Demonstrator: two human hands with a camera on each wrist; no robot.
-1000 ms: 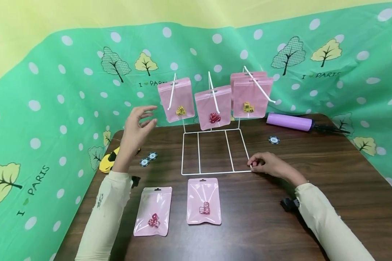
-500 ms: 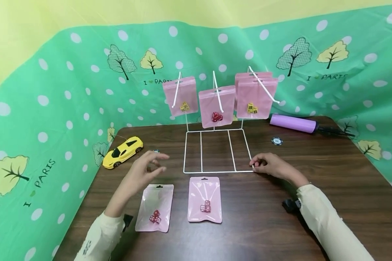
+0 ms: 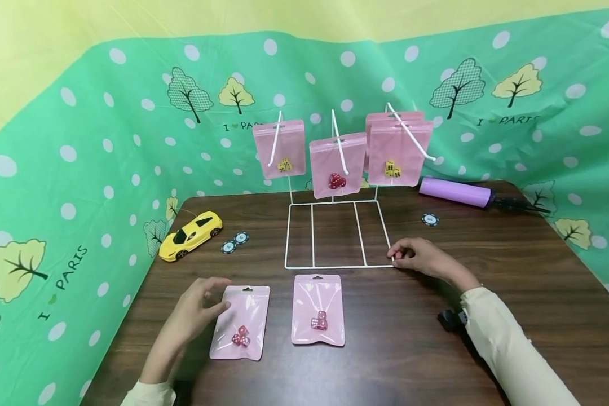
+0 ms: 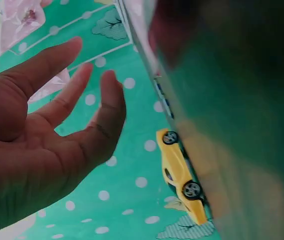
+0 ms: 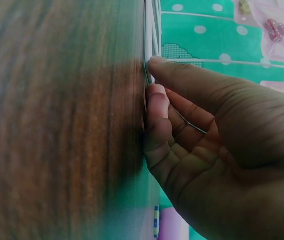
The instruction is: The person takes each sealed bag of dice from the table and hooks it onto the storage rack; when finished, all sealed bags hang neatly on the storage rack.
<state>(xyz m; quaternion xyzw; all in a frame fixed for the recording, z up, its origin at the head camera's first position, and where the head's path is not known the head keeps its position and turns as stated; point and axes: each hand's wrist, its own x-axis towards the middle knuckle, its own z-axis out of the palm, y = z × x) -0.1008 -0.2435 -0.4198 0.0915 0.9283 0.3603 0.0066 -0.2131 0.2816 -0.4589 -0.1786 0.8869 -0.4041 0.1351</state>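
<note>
While right hand (image 3: 420, 257) is pinching the wire rack (image 3: 336, 234) at its near right corner, left hand (image 3: 195, 307), fingers relaxed, is touching the pink pouch (image 3: 241, 322) lying on the bench (image 3: 411, 349) just in front of the rack.

1. A yellow toy car (image 3: 190, 235) sits at the far left edge of my table, nose pointing right and away from me.
2. Just right of the car lie two round chips, one (image 3: 228, 246) nearer me and one (image 3: 241, 237) touching it or nearly so, both flat.
3. A third chip (image 3: 429, 219) lies alone on the right half of the table.
4. Behind that chip a purple pump (image 3: 455, 192) lies on its side, its black end (image 3: 520, 206) pointing right.
5. The table (image 3: 411, 349) is dark brown wood grain.
6. A green cloth (image 3: 106, 169) with white dots, trees and "I PARIS" lettering surrounds the table on three sides, with a yellow wall (image 3: 56, 34) above it.
</note>
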